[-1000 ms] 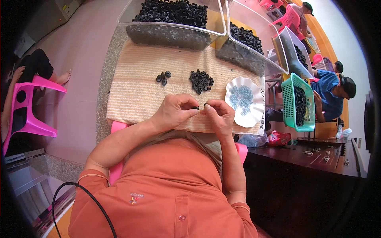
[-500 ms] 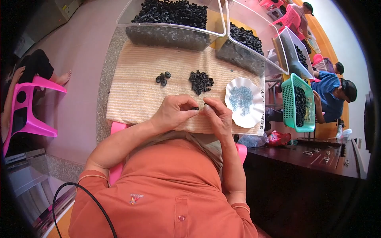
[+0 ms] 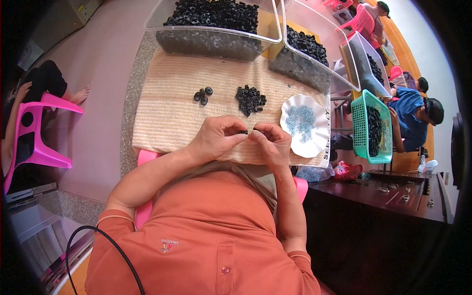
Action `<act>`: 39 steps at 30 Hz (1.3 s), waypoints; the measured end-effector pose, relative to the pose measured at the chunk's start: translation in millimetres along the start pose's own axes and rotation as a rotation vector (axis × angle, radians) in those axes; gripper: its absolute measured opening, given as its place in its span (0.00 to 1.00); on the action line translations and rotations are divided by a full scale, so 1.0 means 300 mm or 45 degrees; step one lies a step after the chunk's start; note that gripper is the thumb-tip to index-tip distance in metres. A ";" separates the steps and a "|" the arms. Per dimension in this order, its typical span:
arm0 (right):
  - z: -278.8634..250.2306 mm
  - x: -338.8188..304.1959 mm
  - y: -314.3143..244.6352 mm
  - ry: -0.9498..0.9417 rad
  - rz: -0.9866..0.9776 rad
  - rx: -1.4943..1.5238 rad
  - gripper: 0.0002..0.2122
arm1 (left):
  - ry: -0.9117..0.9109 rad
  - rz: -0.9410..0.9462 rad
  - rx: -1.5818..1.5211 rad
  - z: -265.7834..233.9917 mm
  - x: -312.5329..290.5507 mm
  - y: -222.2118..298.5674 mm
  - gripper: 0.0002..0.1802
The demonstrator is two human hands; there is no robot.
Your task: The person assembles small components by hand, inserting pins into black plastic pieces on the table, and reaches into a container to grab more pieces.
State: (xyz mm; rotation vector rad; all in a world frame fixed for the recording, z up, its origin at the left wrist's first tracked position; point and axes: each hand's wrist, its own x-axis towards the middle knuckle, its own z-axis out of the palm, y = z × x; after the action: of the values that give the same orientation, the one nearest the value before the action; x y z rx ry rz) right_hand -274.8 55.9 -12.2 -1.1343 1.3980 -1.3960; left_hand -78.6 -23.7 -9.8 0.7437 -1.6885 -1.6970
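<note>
Over the near edge of the striped cloth, my left hand (image 3: 215,136) pinches a small black part (image 3: 244,132) between thumb and forefinger. My right hand (image 3: 273,145) meets it, thumb and forefinger pressed together; a dark speck shows at their tips, too small to name. Beyond the hands lies a pile of small black ring-like parts (image 3: 250,100). Left of it sits a little group of rounder black pieces (image 3: 203,95). A white scalloped dish (image 3: 314,145) to the right holds many tiny pale-blue pieces (image 3: 300,123).
Two clear plastic bins (image 3: 216,33) (image 3: 339,73) full of black parts stand along the far edge of the cloth (image 3: 172,78). A green basket (image 3: 361,125) of black parts is at right, by a person in blue (image 3: 410,115). Another person sits on a pink stool (image 3: 44,147) at left.
My right hand's fingertips have come closer to my left hand's, and the gap between them has narrowed. The piles and the dish stay in place on the cloth.
</note>
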 end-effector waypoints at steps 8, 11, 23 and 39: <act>0.021 -0.003 -0.010 0.042 -0.071 0.011 0.07 | -0.006 0.014 -0.010 0.000 -0.003 0.003 0.08; 0.025 -0.004 -0.015 0.052 -0.083 0.005 0.07 | -0.012 0.010 -0.009 0.000 -0.002 0.004 0.08; 0.045 -0.014 -0.006 0.014 -0.260 -0.032 0.07 | -0.018 0.021 0.000 0.001 -0.001 0.004 0.08; 0.074 -0.028 -0.003 0.127 -0.278 0.094 0.05 | 0.042 0.044 0.028 -0.002 0.004 0.025 0.09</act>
State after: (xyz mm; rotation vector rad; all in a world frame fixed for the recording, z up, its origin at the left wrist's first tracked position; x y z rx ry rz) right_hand -251.3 58.7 -12.1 -1.2113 1.3098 -1.6645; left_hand -78.5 -24.8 -2.3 0.7443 -1.6905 -1.6363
